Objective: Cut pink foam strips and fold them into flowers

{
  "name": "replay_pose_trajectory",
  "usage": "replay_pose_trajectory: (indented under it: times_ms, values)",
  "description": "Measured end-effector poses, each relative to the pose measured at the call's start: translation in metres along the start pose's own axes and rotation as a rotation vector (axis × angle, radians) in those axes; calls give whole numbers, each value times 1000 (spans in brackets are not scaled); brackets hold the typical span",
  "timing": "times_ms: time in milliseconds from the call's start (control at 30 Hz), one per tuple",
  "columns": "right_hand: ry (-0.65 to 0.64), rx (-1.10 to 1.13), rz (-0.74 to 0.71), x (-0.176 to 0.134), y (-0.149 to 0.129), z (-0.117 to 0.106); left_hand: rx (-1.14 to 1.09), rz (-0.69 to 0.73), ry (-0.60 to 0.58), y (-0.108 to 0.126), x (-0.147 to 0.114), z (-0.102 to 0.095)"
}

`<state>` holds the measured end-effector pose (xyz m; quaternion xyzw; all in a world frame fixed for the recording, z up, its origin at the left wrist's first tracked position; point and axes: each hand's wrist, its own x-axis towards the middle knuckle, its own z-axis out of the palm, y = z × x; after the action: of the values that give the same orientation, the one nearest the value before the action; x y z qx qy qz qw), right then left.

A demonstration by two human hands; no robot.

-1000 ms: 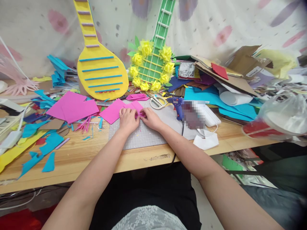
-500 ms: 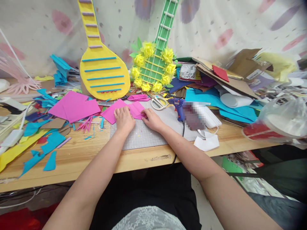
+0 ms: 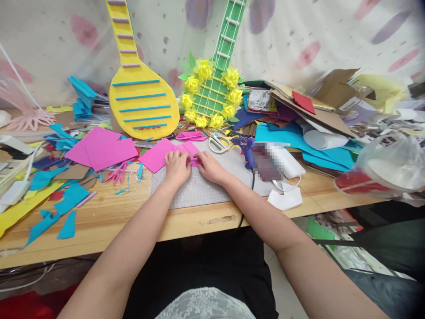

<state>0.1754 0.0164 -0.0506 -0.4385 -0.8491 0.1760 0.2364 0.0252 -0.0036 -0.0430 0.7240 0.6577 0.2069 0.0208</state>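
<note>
A small folded sheet of pink paper (image 3: 189, 148) lies on the grey cutting mat (image 3: 206, 195), between my two hands. My left hand (image 3: 178, 168) is closed at its near left edge, thumb and fingertips pinching the fold. At the right edge, the bent fingers of my right hand (image 3: 210, 167) grip the same paper. The fingertips partly hide the crease. A flat pink sheet (image 3: 154, 156) sits just left of my left hand. Beyond the hands is a folded pink piece (image 3: 191, 135), with white-handled scissors (image 3: 219, 144) beside it.
A blue glue gun (image 3: 245, 148) stands right of the scissors. Behind are a yellow paper instrument (image 3: 144, 102) and a green one with yellow flowers (image 3: 212, 93). More pink sheets (image 3: 99, 148) and blue scraps lie left; cardboard and a bagged red-and-white tub (image 3: 365, 181) are right.
My left hand has slid right, closer to my right hand, and its fingers now pinch the pink paper near the fold. The right hand has barely moved.
</note>
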Motion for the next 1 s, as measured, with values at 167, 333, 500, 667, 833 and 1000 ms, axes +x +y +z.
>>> replay_pose_trajectory:
  times_ms: [167, 333, 500, 667, 833, 1000]
  values:
    - [36, 77, -31, 2, 9, -5, 7, 36, -11, -2, 0, 1]
    - [84, 65, -52, 13, 20, -8, 7, 80, -33, -2, 1, -3]
    - [33, 52, -68, 12, 19, -12, -66, 92, -16, -9, 5, -3]
    - [38, 93, 35, 9, 10, -14, -86, 45, 41, -15, 9, -3]
    - [51, 103, 106, 14, 7, -10, -91, 114, -4, -10, 5, -9]
    - [69, 83, 129, 18, 6, -5, -79, 155, -75, -10, 1, -9]
